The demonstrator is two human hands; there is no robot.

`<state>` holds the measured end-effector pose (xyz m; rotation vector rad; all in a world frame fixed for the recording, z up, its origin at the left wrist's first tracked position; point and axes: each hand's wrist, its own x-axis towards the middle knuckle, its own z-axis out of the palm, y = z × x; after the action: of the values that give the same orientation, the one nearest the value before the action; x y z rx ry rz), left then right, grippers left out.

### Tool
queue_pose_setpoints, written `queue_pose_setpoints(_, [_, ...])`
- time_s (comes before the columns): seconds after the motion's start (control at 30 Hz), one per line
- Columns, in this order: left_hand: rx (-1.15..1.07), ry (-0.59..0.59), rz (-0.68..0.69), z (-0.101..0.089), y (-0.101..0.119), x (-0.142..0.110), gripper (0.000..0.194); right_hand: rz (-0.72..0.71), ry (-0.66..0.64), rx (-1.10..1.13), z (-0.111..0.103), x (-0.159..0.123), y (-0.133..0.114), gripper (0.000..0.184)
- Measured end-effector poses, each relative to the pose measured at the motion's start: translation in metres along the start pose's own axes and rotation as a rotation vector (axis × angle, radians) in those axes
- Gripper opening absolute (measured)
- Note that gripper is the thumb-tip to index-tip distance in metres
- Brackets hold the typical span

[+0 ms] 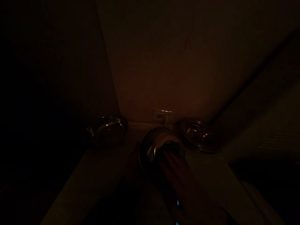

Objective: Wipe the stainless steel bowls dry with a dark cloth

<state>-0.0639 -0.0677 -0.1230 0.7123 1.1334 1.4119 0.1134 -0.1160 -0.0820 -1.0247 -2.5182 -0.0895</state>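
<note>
Two hands (181, 179) (133, 161), one central bowl (149, 147), one socket (160, 115)

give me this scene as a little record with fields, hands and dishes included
light: very dim
left hand: at the left edge of the bowl, left hand too dark to tell its grip
right hand: right hand with fingers on a dark item against the bowl; what it is, unclear
bowl: shiny, between the two hands
far left: shiny dish on the table
far right: shiny plates
behind: socket on the wall
</note>
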Motion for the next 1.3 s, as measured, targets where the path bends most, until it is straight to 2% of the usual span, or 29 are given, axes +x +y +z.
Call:
queue_pose_setpoints(0.13, [0.083,0.081,0.079,0.007,0.006,-0.004,0.023,-0.014,0.036,0.005,-0.004,0.0,0.022,0.064])
queue_pose_setpoints(0.27, [0.198,0.106,0.133,0.022,0.026,-0.014,0.024,0.07,0.149,0.006,0.001,0.003,0.023,0.077])
queue_pose_setpoints(0.37, [0.256,0.139,0.098,0.039,0.046,-0.025,0.022,-0.036,0.217,-0.038,-0.001,0.007,0.014,0.078])
queue_pose_setpoints(0.43, [0.269,0.126,0.077,0.052,0.06,-0.032,0.024,-0.131,0.234,-0.057,-0.01,0.011,0.015,0.077])
queue_pose_setpoints(0.47, [0.268,0.125,0.07,0.058,0.067,-0.034,0.023,-0.136,0.248,-0.049,-0.017,0.014,0.017,0.076])
queue_pose_setpoints(0.53, [0.262,0.098,0.059,0.069,0.078,-0.039,0.023,-0.056,0.303,-0.022,-0.031,0.019,0.021,0.074])
queue_pose_setpoints(0.63, [0.263,0.058,0.115,0.076,0.091,-0.042,0.021,0.079,0.379,-0.012,-0.046,0.021,0.02,0.067])
queue_pose_setpoints(0.8, [0.268,0.051,0.22,0.078,0.098,-0.041,0.025,0.046,0.507,0.118,-0.051,0.021,0.023,0.065])
queue_pose_setpoints(0.9, [0.162,-0.091,0.185,0.087,0.103,-0.04,0.026,0.128,0.633,0.2,-0.057,0.033,0.038,0.06])
queue_pose_setpoints(0.97, [0.138,-0.178,0.124,0.094,0.107,-0.036,0.033,0.159,0.637,0.188,-0.064,0.043,0.045,0.055])
queue_pose_setpoints(1.03, [0.149,-0.182,0.108,0.099,0.112,-0.029,0.037,0.147,0.557,0.173,-0.068,0.051,0.045,0.052])
queue_pose_setpoints(1.1, [0.206,-0.134,0.132,0.101,0.116,-0.02,0.036,0.113,0.473,0.205,-0.065,0.056,0.04,0.053])
queue_pose_setpoints(1.17, [0.27,-0.082,0.154,0.1,0.117,-0.012,0.033,0.072,0.456,0.258,-0.056,0.061,0.037,0.05])
queue_pose_setpoints(1.23, [0.295,-0.042,0.151,0.101,0.115,-0.005,0.029,0.048,0.54,0.289,-0.046,0.068,0.04,0.043])
queue_pose_setpoints(1.3, [0.262,-0.021,0.151,0.105,0.112,0.0,0.026,0.1,0.638,0.313,-0.039,0.078,0.049,0.047])
